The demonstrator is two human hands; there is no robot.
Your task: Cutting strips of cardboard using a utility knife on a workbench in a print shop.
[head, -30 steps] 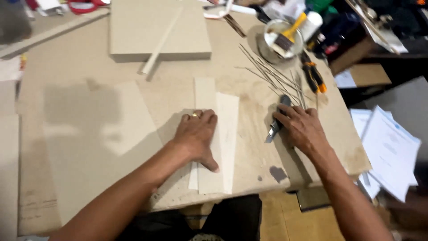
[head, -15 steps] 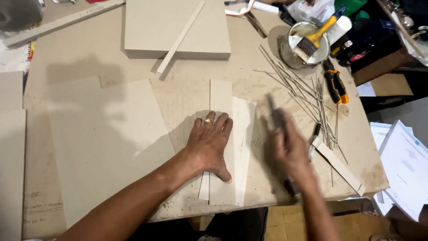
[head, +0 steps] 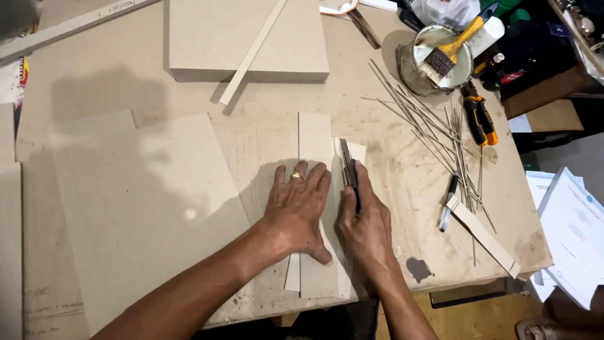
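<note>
Cardboard strip under both hands

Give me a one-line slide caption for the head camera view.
Left hand pins a cardboard strip flat while right hand runs a utility knife along its edge.

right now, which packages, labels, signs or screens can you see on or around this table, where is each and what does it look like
Printed paper sheets: right of the table, below its edge, white with faint print.
Colourful printed package: far left edge, red and yellow, mostly cut off.
Plastic bag: top right, white and crumpled.
Cardboard strip: top left, long and pale, with handwriting.
No screens or signs.
</note>
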